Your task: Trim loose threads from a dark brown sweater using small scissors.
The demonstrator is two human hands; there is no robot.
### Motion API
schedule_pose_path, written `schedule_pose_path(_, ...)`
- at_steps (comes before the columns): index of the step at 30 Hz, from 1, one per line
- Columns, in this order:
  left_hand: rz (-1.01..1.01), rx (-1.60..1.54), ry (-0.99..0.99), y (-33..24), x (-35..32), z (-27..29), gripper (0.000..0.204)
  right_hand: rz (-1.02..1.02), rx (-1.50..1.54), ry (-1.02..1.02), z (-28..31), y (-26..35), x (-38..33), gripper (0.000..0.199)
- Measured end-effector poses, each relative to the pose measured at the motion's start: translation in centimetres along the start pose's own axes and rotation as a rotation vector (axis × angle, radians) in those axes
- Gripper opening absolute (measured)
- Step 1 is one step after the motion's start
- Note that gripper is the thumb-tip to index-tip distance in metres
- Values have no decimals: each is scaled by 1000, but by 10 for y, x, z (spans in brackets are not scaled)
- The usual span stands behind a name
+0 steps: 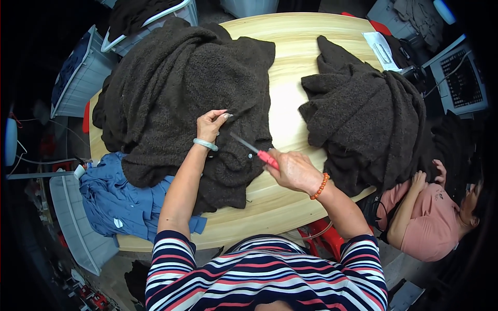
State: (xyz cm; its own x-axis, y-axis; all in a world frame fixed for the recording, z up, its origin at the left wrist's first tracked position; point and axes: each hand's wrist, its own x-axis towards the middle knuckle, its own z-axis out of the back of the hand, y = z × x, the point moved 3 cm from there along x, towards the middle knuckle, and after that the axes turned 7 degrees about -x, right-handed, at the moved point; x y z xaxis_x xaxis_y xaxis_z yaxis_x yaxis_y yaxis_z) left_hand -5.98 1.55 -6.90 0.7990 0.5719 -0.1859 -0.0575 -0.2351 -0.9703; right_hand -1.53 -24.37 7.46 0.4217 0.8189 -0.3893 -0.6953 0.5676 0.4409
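Observation:
A big heap of dark brown knit fabric [207, 72] lies over the left half of the wooden table. Above it my left hand [210, 124] is pinched, thumb against fingers, right at a fold of the knit; a small pale bit shows at the fingertips, too small to name. My right hand [296, 170] is closed round the red handle of a tool with a long thin metal blade [241, 141]. That blade points up and left toward my left fingertips, apart from them. A few small shiny round bits [250, 155] sit on the knit near the blade.
On the right half of the table [290, 62] rests a second dark brown knit pile [363, 103]. Blue cloth [119, 197] hangs over the near left edge. Grey bins [78, 228] stand along the left. A person in pink [430, 223] sits at right, near a laptop [459, 78].

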Motion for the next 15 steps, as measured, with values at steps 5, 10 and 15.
schedule_pose_path(5,-66,-28,1,1,-6,7,19,26,27,23,-8,8,1,28)
schedule_pose_path(10,-658,956,-8,-53,-62,-6,45,-23,68,-32,-10,-10,-11,27)
schedule_pose_path(15,-577,1045,7,-42,-104,38,39,34,58,-9,-18,-5,-18,28)
